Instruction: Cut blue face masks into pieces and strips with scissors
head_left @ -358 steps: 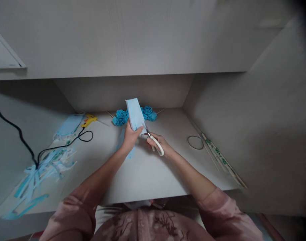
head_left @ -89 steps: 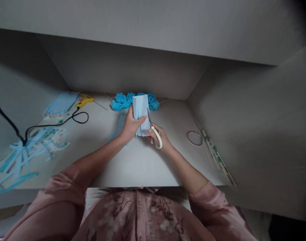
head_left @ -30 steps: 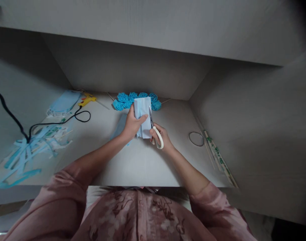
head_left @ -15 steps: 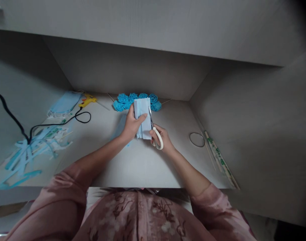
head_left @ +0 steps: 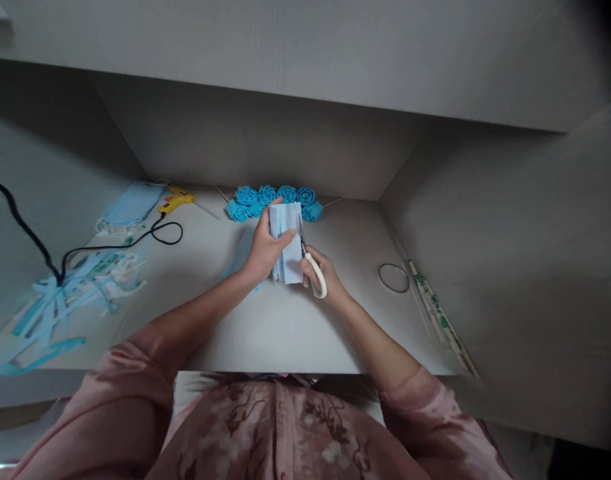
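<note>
Over the middle of the white desk, my left hand grips a light blue pleated face mask, thumb across its front and fingers behind. My right hand is closed round the pale handles of a pair of scissors. The blades point up and away, along the mask's right edge; whether they are cutting into it I cannot tell. Just behind the mask lies a double row of bright blue rolled flowers, partly covered by it. A flat pale blue sheet rests under my left wrist.
At the back left are a stack of blue masks and a yellow glue gun with a black cord. Cut blue strips pile up at the left edge. On the right lie a ring and thin sticks.
The mask has moved slightly down toward me in my left hand. The scissor blades look closer together along its right edge. The things on the desk have stayed put.
</note>
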The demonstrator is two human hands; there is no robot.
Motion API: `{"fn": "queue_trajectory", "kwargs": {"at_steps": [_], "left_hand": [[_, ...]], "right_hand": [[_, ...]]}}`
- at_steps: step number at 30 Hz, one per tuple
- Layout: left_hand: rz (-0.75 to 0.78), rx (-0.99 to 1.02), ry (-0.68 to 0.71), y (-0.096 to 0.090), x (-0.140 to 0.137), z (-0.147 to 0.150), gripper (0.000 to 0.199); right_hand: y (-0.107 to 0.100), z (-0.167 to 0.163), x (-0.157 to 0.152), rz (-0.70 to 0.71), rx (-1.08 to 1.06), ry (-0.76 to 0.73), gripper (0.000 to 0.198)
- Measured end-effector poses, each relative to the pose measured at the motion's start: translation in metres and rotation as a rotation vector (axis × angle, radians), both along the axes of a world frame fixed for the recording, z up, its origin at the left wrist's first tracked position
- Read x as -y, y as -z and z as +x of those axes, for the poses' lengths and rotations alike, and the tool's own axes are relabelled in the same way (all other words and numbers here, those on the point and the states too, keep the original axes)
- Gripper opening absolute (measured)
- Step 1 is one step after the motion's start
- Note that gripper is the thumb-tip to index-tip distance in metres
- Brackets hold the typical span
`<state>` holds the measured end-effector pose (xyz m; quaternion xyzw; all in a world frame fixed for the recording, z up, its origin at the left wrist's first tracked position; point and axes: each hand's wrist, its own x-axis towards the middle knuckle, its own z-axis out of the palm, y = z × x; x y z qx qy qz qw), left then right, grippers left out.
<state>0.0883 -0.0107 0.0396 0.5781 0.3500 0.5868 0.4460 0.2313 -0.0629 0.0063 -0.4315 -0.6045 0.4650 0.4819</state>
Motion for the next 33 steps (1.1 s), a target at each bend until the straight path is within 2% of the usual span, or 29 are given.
{"fn": "queue_trajectory", "kwargs": {"at_steps": [26, 33], "left_hand": [[-0.016, 0.055, 0.017, 0.0022, 0.0, 0.0006, 0.062], [0.007, 0.007, -0.012, 0.001, -0.0022, -0.0023, 0.062]], "right_hand": [[-0.0085, -0.0057, 0.0057, -0.042, -0.042, 0.059, 0.05], [-0.0032, -0.0049, 0.0041, -0.032, -0.004, 0.036, 0.051]]}}
